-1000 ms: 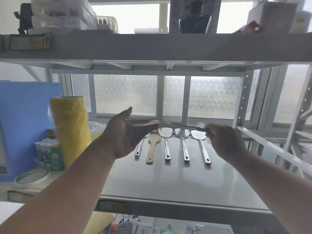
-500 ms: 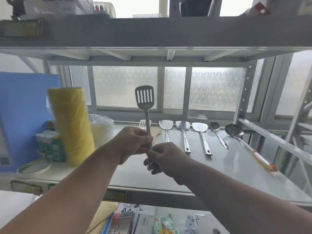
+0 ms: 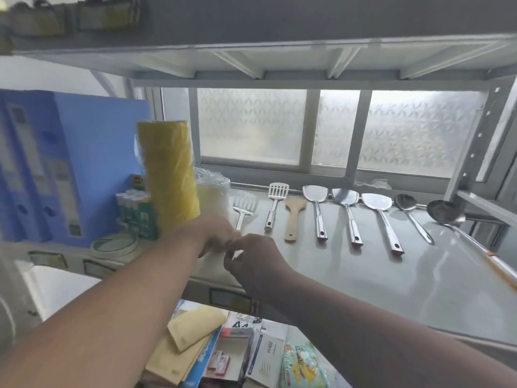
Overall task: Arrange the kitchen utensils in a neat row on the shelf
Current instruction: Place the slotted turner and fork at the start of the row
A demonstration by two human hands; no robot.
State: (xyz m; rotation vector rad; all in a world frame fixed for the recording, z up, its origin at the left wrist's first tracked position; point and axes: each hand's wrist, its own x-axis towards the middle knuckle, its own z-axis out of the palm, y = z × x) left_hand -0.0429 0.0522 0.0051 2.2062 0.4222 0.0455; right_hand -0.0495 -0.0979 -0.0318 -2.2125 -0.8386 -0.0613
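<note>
A steel slotted spatula (image 3: 245, 206) lies on the grey metal shelf (image 3: 335, 278) at the left end of a row, head towards the window. Its handle runs under my left hand (image 3: 216, 233), whose fingers close over it. My right hand (image 3: 253, 260) is just beside, fingertips at the hidden handle end; its grip is unclear. To the right lie a small slotted turner (image 3: 275, 201), a wooden spatula (image 3: 293, 217), three steel turners (image 3: 348, 214), a spoon (image 3: 412, 217) and a long ladle (image 3: 447, 214).
A yellow roll (image 3: 169, 169), stacked plastic cups (image 3: 213, 191), glue sticks (image 3: 134, 211), a tape ring (image 3: 114, 244) and blue binders (image 3: 56, 163) crowd the shelf's left end. An upper shelf (image 3: 279, 43) hangs overhead. A post (image 3: 470, 152) stands right. Papers and boxes (image 3: 251, 348) lie below.
The slotted spatula was held upright in both hands; now it lies flat on the shelf at the row's left end. Both hands moved left and down with it. The view turned left.
</note>
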